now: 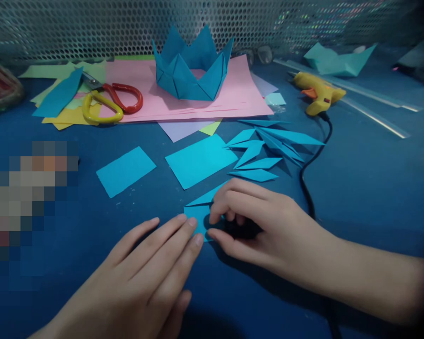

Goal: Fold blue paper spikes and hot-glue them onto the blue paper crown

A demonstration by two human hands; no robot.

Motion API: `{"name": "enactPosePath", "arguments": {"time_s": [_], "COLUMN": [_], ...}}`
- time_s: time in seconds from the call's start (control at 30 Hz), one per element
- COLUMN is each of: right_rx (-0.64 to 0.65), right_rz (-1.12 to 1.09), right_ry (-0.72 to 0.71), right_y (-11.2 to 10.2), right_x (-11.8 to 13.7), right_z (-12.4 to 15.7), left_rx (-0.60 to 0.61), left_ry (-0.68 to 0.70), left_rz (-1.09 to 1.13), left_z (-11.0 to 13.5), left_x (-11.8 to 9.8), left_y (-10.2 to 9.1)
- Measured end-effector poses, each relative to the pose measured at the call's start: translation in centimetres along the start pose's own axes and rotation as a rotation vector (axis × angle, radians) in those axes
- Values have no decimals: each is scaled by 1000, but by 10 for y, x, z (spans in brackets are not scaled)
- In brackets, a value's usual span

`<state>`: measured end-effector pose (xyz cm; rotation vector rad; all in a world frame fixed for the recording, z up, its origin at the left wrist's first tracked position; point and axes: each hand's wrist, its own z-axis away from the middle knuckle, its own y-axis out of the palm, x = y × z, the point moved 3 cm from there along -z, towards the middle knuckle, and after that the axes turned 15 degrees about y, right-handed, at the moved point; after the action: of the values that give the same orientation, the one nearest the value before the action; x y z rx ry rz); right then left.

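A small blue sheet of paper (201,216) lies on the table between my hands, with a narrow folded strip of blue paper (207,197) along its far side. My left hand (155,268) rests with its fingers stretched out, the fingertips on the near left part of the sheet. My right hand (257,216) is curled at the sheet's right side, thumb and index finger close together at the paper; its grip is partly hidden. Two blue paper rectangles, a left one (126,172) and a larger one (201,161), lie beyond, beside several folded blue paper points (257,162).
A blue paper crown (192,77) stands on pink sheets (134,75). Scissors (106,101) lie left of it. At the right are a yellow glue gun (318,92) with a black cord (305,188), clear glue sticks (378,117) and a pale green folded paper (339,61). A perforated panel (92,28) closes the back.
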<state>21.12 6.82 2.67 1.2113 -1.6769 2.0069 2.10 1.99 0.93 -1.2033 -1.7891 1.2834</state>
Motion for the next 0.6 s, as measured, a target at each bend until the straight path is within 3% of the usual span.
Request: {"name": "enactPosePath", "arguments": {"time_s": [0.47, 0.6], "right_rx": [167, 299], "right_rz": [-124, -126], "right_ry": [11, 4], "right_y": [-2, -9], "right_x": [-2, -4], "right_z": [-1, -4], "left_rx": [22, 17], "left_ry": [-23, -40], "left_rz": [91, 135], "left_z": [0, 0], "left_x": [7, 8], "left_y": [-1, 0]}}
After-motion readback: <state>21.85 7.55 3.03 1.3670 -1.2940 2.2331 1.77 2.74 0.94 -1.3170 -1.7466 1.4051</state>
